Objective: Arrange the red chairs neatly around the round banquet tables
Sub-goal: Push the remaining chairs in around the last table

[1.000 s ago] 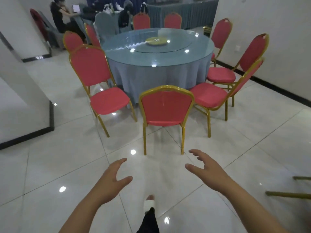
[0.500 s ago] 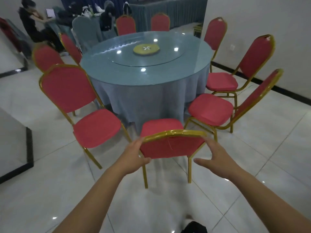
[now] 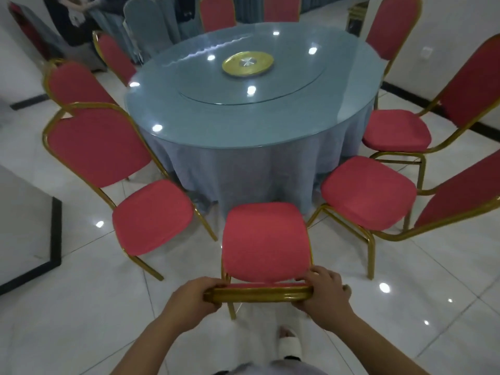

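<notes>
Red padded chair [image 3: 266, 239], gold tube frame; left hand [image 3: 193, 300] and right hand [image 3: 323, 293] fingers clamped round its top rail.

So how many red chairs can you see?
9 around the table: held chair in left hand and right hand; left chairs; far chairs; right chairs. Another may be hidden.

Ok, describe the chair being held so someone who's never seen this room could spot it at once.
Find the round table with the grey cloth. At its near edge, between two angled red chairs, stands the held chair, seat facing the table. It alone has the left hand and right hand gripping the gold top rail of its back.
</notes>
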